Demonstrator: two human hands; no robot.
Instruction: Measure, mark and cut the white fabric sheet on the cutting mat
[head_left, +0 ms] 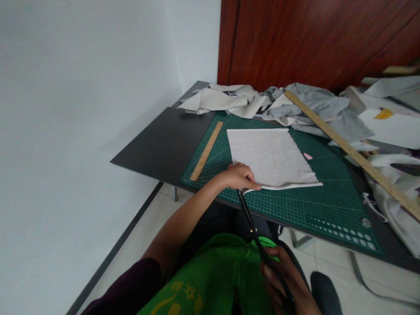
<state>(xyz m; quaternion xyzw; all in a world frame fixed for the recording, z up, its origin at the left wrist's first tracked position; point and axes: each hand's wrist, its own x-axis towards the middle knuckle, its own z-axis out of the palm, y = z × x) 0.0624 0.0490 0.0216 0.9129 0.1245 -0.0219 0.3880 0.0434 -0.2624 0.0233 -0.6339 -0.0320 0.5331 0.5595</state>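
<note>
A pale fabric piece (271,155) lies on the green cutting mat (282,203), with a narrow fold along its near edge. My left hand (241,176) pinches the near left corner of that fabric between thumb and fingers. Below it, my right hand (284,278) is wrapped round the handles of long black scissors (248,214). The scissor tips point away from me and touch or nearly touch the fabric's corner beside my left hand. Whether the blades are parted is hard to tell.
A short wooden ruler (206,151) lies left of the fabric. Crumpled cloth (226,98) lines the back. A long wooden ruler (348,148) slants across cloth at right. A pink chip (307,155) rests on the mat. The wall (82,109) stands left.
</note>
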